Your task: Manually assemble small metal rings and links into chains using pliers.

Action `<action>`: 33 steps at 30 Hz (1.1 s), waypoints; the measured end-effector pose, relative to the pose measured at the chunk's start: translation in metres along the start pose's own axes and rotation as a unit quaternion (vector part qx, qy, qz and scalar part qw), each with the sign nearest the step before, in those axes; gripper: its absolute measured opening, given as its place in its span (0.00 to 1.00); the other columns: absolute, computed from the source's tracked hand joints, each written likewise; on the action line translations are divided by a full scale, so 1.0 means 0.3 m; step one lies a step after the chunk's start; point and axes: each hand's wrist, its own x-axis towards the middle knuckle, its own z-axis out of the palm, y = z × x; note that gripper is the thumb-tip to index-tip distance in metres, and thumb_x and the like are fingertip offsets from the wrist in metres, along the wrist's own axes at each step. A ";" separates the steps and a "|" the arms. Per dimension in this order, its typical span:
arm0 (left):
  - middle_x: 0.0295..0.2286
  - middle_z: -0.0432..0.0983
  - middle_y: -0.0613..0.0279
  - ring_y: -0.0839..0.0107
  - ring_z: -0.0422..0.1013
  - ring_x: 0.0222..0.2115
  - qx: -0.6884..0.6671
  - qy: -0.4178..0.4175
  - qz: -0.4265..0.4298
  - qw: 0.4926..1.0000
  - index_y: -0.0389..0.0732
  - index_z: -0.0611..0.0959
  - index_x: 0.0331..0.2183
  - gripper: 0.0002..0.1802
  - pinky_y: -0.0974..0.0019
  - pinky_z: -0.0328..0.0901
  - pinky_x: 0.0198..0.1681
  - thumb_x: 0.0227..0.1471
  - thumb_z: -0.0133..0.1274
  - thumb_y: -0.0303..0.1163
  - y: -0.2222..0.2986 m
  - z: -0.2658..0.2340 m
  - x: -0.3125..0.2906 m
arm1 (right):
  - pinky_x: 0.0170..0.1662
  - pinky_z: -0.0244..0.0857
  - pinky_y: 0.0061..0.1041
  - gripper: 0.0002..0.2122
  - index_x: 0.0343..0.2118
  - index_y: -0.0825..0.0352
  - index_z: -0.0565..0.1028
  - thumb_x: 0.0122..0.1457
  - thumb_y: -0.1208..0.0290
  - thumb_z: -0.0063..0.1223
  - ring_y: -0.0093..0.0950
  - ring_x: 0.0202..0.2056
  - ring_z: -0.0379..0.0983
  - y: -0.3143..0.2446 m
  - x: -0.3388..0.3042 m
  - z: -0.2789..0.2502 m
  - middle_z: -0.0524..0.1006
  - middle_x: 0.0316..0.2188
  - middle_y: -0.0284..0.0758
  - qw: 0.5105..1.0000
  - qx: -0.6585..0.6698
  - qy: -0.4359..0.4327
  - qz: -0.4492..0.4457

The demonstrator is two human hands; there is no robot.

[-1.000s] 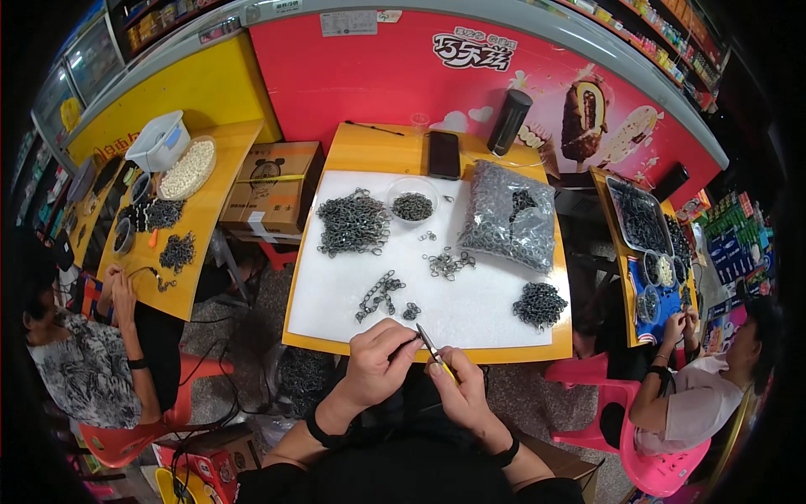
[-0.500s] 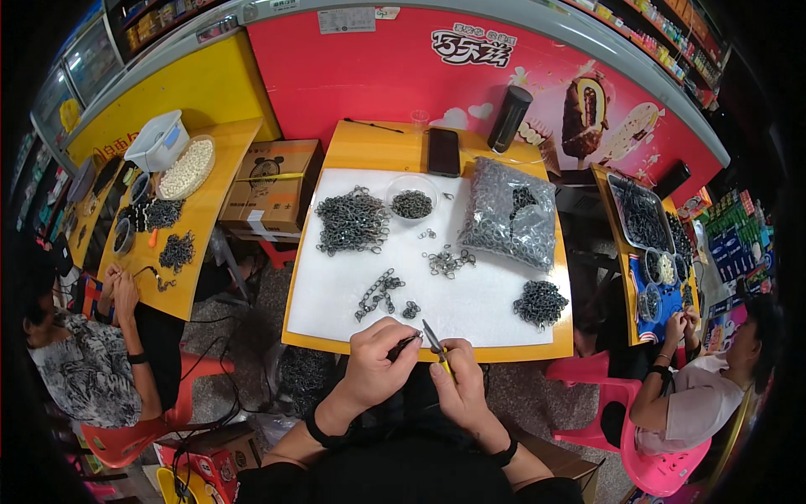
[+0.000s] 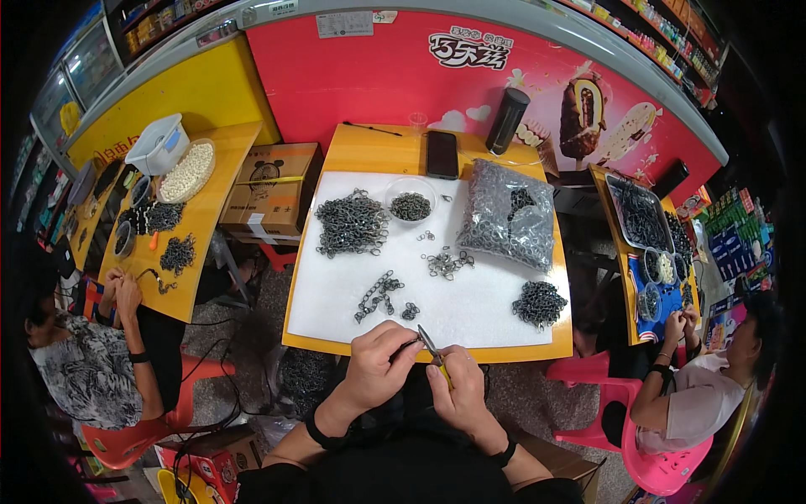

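Observation:
My left hand [image 3: 376,363] is closed, pinching a short dark metal chain [image 3: 410,343] between thumb and forefinger; most of it is hidden. My right hand [image 3: 458,382] grips pliers [image 3: 430,343] with yellow handles, and their jaws meet the chain's end by my left fingertips. Both hands are just off the near edge of the white foam sheet [image 3: 470,315]. Beyond them lie a few loose chain lengths [image 3: 378,297] and a small clump of links [image 3: 410,311]. Scattered rings [image 3: 449,265] are farther back, and a heap of dark chain [image 3: 540,304] sits at the right.
On the table [image 3: 353,151] are a pile of chain pieces [image 3: 351,223], a clear cup of rings [image 3: 411,207], a bulky clear bag of links [image 3: 508,214], a phone [image 3: 442,154] and a black cylinder [image 3: 509,120]. Two people work at side tables, left and right.
The pliers have tilted and shifted slightly left, their jaws now at the chain's end beside my left fingertips. My right hand has turned a little with them; my left hand stays nearly still.

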 end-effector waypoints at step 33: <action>0.25 0.75 0.55 0.66 0.71 0.21 0.025 0.010 0.026 0.999 0.30 0.82 0.33 0.06 0.68 0.64 0.23 0.49 0.60 0.16 -0.004 -0.010 0.000 | 0.37 0.65 0.26 0.04 0.34 0.75 0.74 0.58 0.79 0.53 0.32 0.32 0.72 0.013 -0.020 -0.034 0.74 0.32 0.40 0.964 0.212 -0.042 0.152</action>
